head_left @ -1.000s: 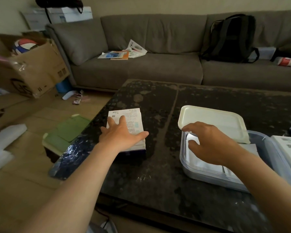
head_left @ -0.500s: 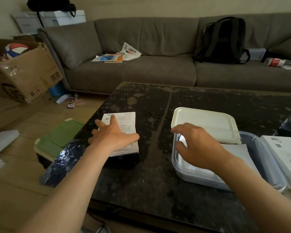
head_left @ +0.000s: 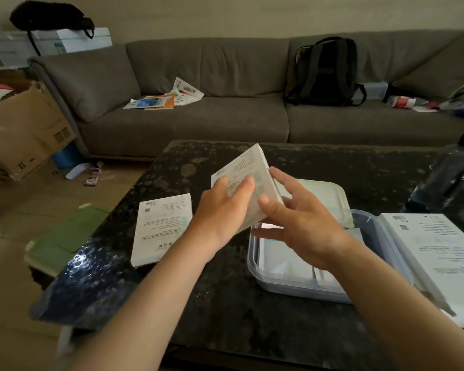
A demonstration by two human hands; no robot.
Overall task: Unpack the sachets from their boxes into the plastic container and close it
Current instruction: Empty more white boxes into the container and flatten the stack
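Note:
My left hand [head_left: 223, 210] grips a white printed sachet box [head_left: 248, 170] and holds it tilted in the air over the near left corner of the plastic container [head_left: 284, 286]. My right hand [head_left: 298, 220] touches the box's right edge with spread fingers. A second white box [head_left: 161, 226] lies flat on the dark table to the left. The container holds white sachets [head_left: 279, 258]. Its pale lid [head_left: 330, 196] rests across the container's far rim. Another white box [head_left: 439, 250] lies at the right of the container.
The dark mottled table [head_left: 225, 303] ends at the left above green folders [head_left: 67, 236] on the wooden floor. A dark bottle [head_left: 450, 172] stands at the far right. Behind are a grey sofa [head_left: 212, 121] with papers and a backpack [head_left: 327, 70], and a cardboard box [head_left: 22, 129] at left.
My left hand has lifted the top box off the stack on the table and swung it right towards the container. My right hand has left the container's rim and met the box.

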